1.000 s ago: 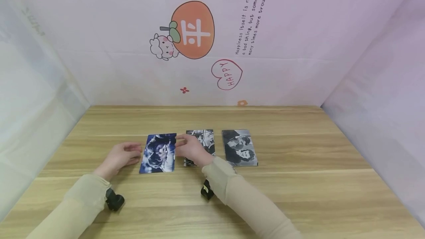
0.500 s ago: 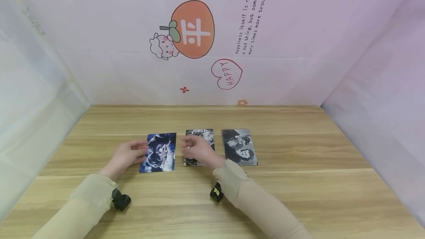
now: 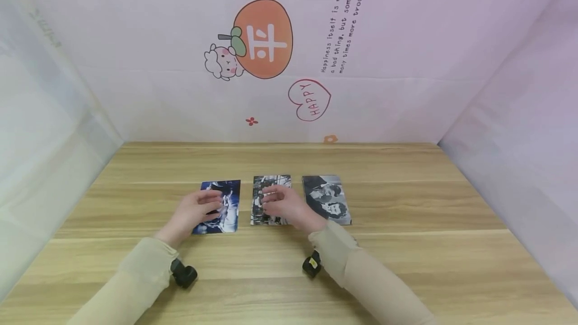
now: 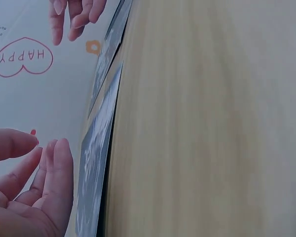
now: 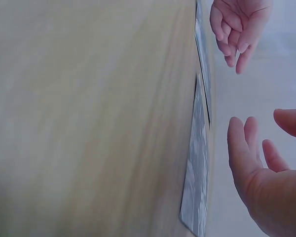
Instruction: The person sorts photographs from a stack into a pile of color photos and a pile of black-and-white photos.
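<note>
Three photo cards lie flat in a row on the wooden table. At the left is a blue-toned card (image 3: 230,212); a black-and-white one (image 3: 259,214) lies in the middle, and another black-and-white card (image 3: 327,197) showing two heads is at the right. My left hand (image 3: 194,210) hovers above the blue card, covering part of it. Over the middle card hangs my right hand (image 3: 291,207), hiding some of its right side. Both hands hold nothing, their fingers loosely bent and apart from the cards in the wrist views.
The wooden table (image 3: 253,285) meets a pale printed cloth backdrop (image 3: 388,109) at its far edge. Cloth walls stand at left and right. A small black camera (image 3: 184,274) sits on the left wrist, another black camera (image 3: 311,265) on the right wrist.
Both hands have shifted to the right: the left from beside the blue card to over it, the right off the blue card's edge to over the middle card. The cards stay put.
</note>
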Available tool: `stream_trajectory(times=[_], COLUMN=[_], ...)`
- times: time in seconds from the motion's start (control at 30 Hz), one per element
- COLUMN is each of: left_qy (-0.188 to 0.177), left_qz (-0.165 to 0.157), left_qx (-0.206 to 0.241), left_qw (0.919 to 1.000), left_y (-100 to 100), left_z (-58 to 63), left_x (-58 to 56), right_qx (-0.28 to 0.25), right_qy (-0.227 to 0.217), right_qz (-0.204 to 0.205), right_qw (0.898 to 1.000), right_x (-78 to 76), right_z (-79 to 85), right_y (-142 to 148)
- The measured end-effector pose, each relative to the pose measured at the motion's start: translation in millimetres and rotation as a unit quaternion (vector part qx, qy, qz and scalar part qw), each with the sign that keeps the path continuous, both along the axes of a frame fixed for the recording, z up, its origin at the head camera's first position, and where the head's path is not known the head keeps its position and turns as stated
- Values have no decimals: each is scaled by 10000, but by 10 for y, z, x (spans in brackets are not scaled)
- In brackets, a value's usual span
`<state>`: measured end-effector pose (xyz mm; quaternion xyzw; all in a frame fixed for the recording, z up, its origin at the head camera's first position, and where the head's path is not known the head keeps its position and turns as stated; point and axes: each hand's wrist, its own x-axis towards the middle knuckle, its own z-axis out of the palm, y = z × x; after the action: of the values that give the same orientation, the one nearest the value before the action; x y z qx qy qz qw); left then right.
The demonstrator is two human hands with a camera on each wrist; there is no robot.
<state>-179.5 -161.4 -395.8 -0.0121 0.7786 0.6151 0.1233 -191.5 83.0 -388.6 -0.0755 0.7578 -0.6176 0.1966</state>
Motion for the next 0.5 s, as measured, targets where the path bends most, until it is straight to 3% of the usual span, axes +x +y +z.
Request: stream_trajectory(times=[0.27, 0.5], left_qy=[126, 186], left_qz=[-27, -61], left_qx=[25, 335], left_qw=[9999, 9992], left_y=[235, 465], left_z=[-24, -43], left_x=[-44, -86], right_qx=[135, 11], right_qy=[249, 208], right_qz=[-140, -336], right_qw=[9995, 9992], right_x=[23, 20], right_z=[64, 47], right_y=[200, 367])
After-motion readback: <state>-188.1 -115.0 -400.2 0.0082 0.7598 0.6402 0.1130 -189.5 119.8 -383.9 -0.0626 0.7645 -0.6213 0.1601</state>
